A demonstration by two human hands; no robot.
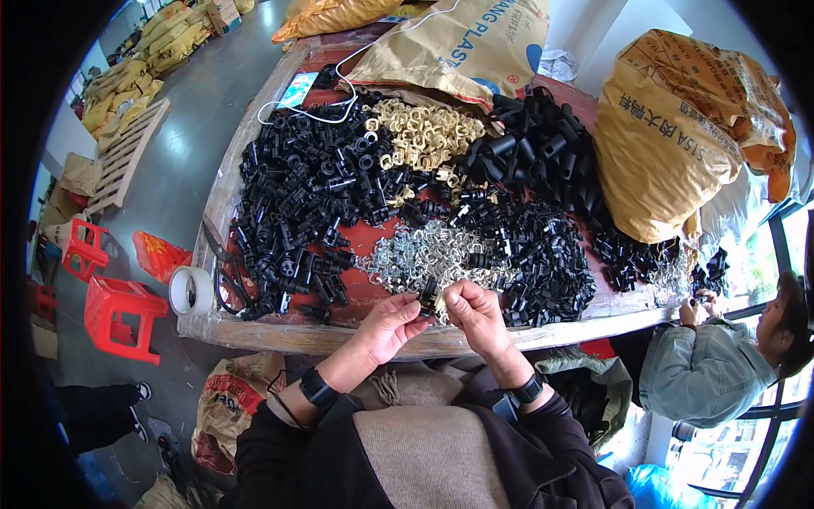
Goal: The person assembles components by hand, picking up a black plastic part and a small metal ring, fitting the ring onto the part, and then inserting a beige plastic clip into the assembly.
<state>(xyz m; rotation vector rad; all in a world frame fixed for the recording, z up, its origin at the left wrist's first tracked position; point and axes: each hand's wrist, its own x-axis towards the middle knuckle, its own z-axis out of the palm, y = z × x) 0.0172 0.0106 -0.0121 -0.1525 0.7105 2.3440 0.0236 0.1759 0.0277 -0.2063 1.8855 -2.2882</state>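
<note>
Just above the near table edge, my left hand [392, 327] is closed around a small black plastic fitting [428, 293]. My right hand [477, 316] comes against it from the right, thumb and fingers pinched. At its fingertips a small cream-coloured clip [440, 304] shows, touching the fitting; how far the clip sits on it is too small to tell. Right behind my hands lies a heap of shiny metal clips [424, 253]. Cream plastic clips [428, 134] are piled farther back. Black fittings [297, 191] spread over the left, and small black parts [547, 271] over the right.
Scissors [222, 253] and a tape roll [192, 290] lie at the table's left edge. A lit phone [298, 89] with a white cable rests at the back. Larger black tubes [543, 148] and sacks [670, 136] stand behind. A co-worker [708, 365] handles parts at the right.
</note>
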